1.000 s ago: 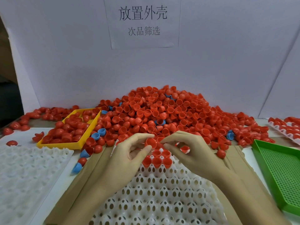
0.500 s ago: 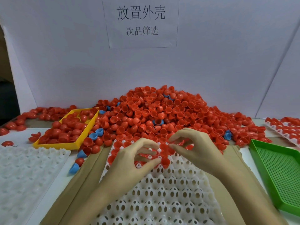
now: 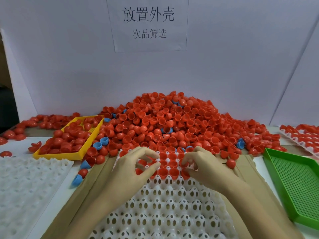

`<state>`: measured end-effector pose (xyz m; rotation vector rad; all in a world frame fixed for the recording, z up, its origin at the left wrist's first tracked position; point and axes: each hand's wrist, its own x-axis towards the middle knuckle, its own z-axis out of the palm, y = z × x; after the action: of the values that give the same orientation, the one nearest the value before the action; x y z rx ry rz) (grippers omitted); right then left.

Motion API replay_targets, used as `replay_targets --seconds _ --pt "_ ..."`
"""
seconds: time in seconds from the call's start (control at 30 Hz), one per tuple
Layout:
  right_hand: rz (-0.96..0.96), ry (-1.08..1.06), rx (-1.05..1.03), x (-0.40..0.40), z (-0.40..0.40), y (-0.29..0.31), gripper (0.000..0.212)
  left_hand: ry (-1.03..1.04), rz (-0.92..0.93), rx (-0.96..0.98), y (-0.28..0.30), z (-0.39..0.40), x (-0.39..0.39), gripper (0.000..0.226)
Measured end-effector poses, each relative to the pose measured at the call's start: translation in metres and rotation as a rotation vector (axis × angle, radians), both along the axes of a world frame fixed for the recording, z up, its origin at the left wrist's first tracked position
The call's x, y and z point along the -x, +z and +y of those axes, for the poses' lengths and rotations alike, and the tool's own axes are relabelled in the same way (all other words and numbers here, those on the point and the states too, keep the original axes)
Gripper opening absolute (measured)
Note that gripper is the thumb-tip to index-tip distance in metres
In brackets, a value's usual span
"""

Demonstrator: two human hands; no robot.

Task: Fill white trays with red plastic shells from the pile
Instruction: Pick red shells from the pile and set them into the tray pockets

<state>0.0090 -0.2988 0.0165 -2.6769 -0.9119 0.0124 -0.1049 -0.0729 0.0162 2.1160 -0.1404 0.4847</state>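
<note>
Lowering both hands (image 3: 205, 167) onto tray (image 3: 165, 209).

A white tray (image 3: 165, 204) with egg-shaped holes lies flat in front, its far rows seated with red shells (image 3: 168, 171) (open side up), touching the heaped red pile (image 3: 172, 121) behind.

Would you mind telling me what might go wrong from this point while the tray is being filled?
Blue shells lie mixed into the red pile beside the white tray, so one might be seated by mistake. The pile spills onto the tray's far edge, so loose shells could slide into open pockets near the left hand and right hand.
</note>
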Motion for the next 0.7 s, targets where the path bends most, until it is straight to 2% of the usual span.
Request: replay_targets --seconds 0.47,0.6,0.7 --pt "0.036 0.025 -0.128 0.002 0.002 0.000 0.012 0.034 -0.016 -0.037 0.009 0.000 0.005 0.012" --pt "0.080 0.033 -0.264 -0.006 -0.007 0.008 0.006 0.040 -0.009 -0.056 0.012 0.001 0.006 0.011" --pt "-0.009 -0.054 -0.381 -0.022 -0.020 0.009 0.007 0.043 -0.007 -0.053 0.012 0.002 0.006 0.011"
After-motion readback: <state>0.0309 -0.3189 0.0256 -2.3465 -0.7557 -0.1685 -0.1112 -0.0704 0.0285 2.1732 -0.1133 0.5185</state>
